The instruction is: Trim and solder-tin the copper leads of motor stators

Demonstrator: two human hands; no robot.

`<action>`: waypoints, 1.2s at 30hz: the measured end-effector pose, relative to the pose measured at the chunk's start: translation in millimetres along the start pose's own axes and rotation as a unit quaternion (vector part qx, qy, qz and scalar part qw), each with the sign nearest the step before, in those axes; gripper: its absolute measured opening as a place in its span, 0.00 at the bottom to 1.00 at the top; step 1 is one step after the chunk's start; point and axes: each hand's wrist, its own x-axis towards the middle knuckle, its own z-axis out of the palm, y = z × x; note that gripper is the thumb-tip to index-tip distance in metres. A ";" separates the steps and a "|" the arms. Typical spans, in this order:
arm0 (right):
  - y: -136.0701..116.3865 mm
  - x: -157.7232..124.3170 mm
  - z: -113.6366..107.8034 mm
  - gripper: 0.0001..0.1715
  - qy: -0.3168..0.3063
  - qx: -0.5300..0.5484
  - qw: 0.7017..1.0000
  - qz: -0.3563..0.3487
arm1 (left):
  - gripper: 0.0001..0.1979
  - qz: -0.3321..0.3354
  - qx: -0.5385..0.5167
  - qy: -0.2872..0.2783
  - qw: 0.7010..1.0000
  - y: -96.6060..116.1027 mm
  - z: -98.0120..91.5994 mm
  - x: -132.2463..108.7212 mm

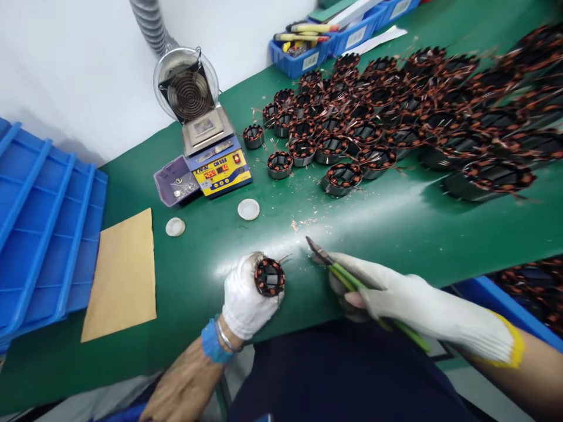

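My left hand (247, 299), in a white glove, is closed round a small motor stator (270, 277) with copper windings, its open ring facing up. A thin wire end sticks out from its upper right side. To the right, my right hand (369, 281), also gloved, grips green-handled cutting pliers (341, 275). Their dark jaws point up and left, apart from the stator. Part of the handles is hidden behind the fingers. Copper wire clippings (303, 224) lie on the green table (197, 252) beyond the hands.
Many wound stators (343, 179) stand across the back right. A solder pot (222, 170) with a yellow panel sits by a fume duct (152, 23). Two white lids (248, 209), cardboard (123, 275), blue crates (48, 223) and tool bins (299, 61) surround the work area.
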 end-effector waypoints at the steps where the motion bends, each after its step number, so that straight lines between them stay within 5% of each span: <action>1: -2.4 -0.5 4.0 0.47 -0.011 0.003 1.000 0.013 | 0.33 0.014 0.006 0.000 1.000 -0.3 -0.2 -0.6; 10: -14.0 -4.5 13.4 0.63 -0.041 -0.029 0.994 0.093 | 0.27 0.112 0.073 0.013 0.991 6.4 -6.2 5.1; 18: -16.3 -1.9 20.4 0.56 -0.030 -0.003 0.995 0.095 | 0.21 0.132 0.096 0.016 0.986 12.5 -10.7 10.5; 21: -2.3 4.2 19.3 0.54 0.037 0.078 0.992 0.089 | 0.19 0.140 0.075 0.032 0.987 12.2 -17.9 7.4; 27: 27.4 3.5 4.7 0.48 0.052 0.086 0.995 0.015 | 0.28 0.081 0.037 0.032 0.996 5.9 -13.2 0.1; 32: 12.1 0.7 7.5 0.47 0.095 0.096 0.990 -0.045 | 0.35 -0.026 0.065 0.010 0.997 4.5 6.1 -5.6; 36: 5.0 4.5 13.9 0.42 0.165 0.153 0.968 -0.108 | 0.47 -0.025 0.075 -0.013 0.997 8.7 3.5 -13.5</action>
